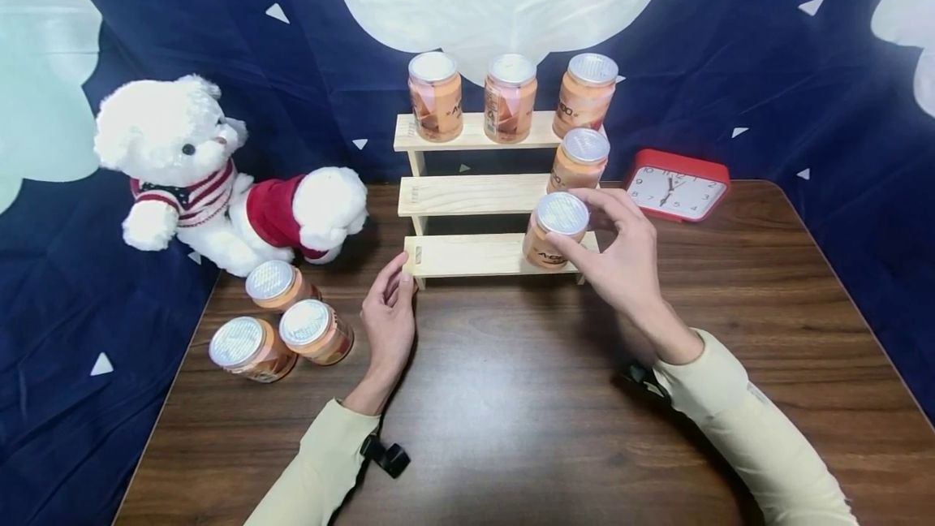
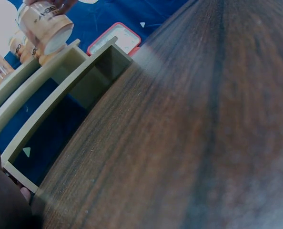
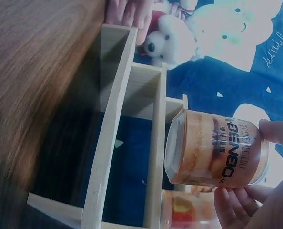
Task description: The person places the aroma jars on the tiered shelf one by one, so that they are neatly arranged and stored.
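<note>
My right hand (image 1: 621, 250) grips an orange jar (image 3: 220, 149) with a ribbed silver lid, thumb on one side and fingers on the other. That jar hangs close over the right end of the lowest tier of a three-tier wooden shelf (image 1: 475, 256). In the right wrist view its base shows apart from the planks. My left hand (image 1: 389, 316) touches the left end of the lowest tier with its fingertips. Another jar (image 1: 579, 159) stands at the right of the middle tier, partly hidden by the held one.
Along the top tier stand three jars (image 1: 510, 100). Three more jars (image 1: 316, 331) are grouped on the wooden table (image 1: 482, 428), left of my left hand. A white teddy bear (image 1: 197, 153) lies behind them. Right of the shelf stands a red clock (image 1: 678, 185).
</note>
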The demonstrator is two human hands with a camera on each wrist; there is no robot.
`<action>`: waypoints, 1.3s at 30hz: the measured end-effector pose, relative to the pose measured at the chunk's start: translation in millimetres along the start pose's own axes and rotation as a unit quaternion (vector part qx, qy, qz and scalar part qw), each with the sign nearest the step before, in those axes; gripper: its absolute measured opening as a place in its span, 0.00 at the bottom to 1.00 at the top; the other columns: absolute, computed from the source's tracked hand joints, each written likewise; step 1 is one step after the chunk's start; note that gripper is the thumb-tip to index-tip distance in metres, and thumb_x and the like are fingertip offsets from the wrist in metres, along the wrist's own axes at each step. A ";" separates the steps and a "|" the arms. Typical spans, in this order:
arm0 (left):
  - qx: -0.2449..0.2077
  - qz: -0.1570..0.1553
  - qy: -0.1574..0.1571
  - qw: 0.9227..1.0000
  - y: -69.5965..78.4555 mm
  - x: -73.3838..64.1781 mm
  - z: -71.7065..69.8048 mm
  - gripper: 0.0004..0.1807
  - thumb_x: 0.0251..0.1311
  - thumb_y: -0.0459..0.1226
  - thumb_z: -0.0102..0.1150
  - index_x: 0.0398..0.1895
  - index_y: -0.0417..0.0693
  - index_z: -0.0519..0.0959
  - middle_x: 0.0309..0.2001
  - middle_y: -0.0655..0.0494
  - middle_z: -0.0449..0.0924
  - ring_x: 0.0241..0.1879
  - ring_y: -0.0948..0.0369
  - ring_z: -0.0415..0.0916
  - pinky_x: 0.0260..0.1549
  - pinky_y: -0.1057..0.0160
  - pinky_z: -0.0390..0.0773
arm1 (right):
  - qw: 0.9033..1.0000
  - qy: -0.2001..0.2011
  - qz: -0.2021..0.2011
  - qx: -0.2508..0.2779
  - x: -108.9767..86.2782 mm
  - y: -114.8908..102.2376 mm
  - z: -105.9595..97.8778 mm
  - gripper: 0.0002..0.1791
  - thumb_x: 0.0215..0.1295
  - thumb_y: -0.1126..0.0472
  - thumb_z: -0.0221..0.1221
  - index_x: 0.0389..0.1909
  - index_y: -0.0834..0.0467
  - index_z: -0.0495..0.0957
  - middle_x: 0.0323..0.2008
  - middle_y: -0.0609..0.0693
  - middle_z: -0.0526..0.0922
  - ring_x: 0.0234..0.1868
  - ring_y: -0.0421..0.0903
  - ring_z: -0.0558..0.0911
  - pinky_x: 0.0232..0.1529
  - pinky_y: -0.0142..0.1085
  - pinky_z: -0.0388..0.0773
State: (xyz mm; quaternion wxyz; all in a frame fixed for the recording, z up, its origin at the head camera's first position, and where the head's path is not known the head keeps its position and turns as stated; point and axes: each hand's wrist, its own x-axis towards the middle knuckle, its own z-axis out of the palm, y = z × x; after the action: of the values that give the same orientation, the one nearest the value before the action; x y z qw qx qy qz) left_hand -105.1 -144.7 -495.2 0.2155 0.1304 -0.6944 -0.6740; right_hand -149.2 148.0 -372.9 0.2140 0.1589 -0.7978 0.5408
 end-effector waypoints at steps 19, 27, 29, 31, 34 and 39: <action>0.010 0.000 0.000 1.000 -0.9 0.6 2.3 0.19 0.80 0.29 0.61 0.69 0.43 0.86 0.57 0.38 0.89 0.51 0.72 0.84 0.55 0.77 0.81 | 1.000 0.005 -0.024 0.009 16.2 -9.3 33.1 0.32 0.56 0.70 0.83 0.62 0.68 0.85 0.58 0.62 0.84 0.53 0.46 0.82 0.51 0.26 0.82; 0.009 0.008 0.003 1.000 -2.3 0.0 0.2 0.19 0.79 0.29 0.62 0.68 0.45 0.87 0.56 0.42 0.90 0.52 0.70 0.85 0.54 0.75 0.82 | 0.999 0.005 -0.036 -0.007 22.1 -10.3 43.0 0.33 0.58 0.70 0.82 0.64 0.70 0.83 0.56 0.65 0.83 0.47 0.56 0.87 0.49 0.26 0.82; 0.011 0.008 0.002 1.000 -1.9 -0.7 0.0 0.19 0.79 0.29 0.63 0.68 0.44 0.86 0.56 0.42 0.90 0.52 0.69 0.85 0.54 0.76 0.81 | 0.999 0.002 -0.036 -0.012 24.0 -10.2 45.2 0.33 0.58 0.69 0.82 0.65 0.70 0.83 0.57 0.66 0.83 0.47 0.57 0.88 0.50 0.27 0.82; 0.012 0.007 0.004 1.000 -2.0 -0.3 0.5 0.19 0.80 0.29 0.62 0.69 0.43 0.86 0.57 0.40 0.89 0.52 0.71 0.84 0.54 0.77 0.81 | 0.999 0.001 -0.034 -0.011 25.6 -9.6 47.6 0.33 0.58 0.70 0.82 0.65 0.70 0.83 0.57 0.66 0.83 0.47 0.58 0.88 0.50 0.28 0.83; 0.012 0.009 0.002 1.000 -4.0 0.8 0.0 0.18 0.80 0.30 0.62 0.69 0.43 0.86 0.57 0.40 0.89 0.52 0.71 0.84 0.54 0.77 0.81 | 0.999 -0.001 -0.032 -0.011 27.8 -9.8 51.0 0.34 0.59 0.70 0.82 0.66 0.70 0.82 0.58 0.65 0.82 0.47 0.57 0.88 0.50 0.29 0.83; 0.008 0.031 0.000 0.999 -19.6 6.3 -4.2 0.17 0.80 0.34 0.65 0.67 0.51 0.88 0.54 0.49 0.92 0.52 0.67 0.86 0.52 0.75 0.83 | 0.999 -0.007 -0.033 -0.032 32.3 -12.2 56.1 0.35 0.60 0.68 0.81 0.68 0.70 0.81 0.59 0.65 0.82 0.50 0.58 0.87 0.54 0.42 0.88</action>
State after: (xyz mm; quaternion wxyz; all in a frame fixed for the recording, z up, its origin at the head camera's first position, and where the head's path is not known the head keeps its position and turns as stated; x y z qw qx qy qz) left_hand -110.8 -152.6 -513.9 0.2348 0.1104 -0.7033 -0.6619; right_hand -180.5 90.5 -364.7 0.2311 0.1817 -0.8106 0.5065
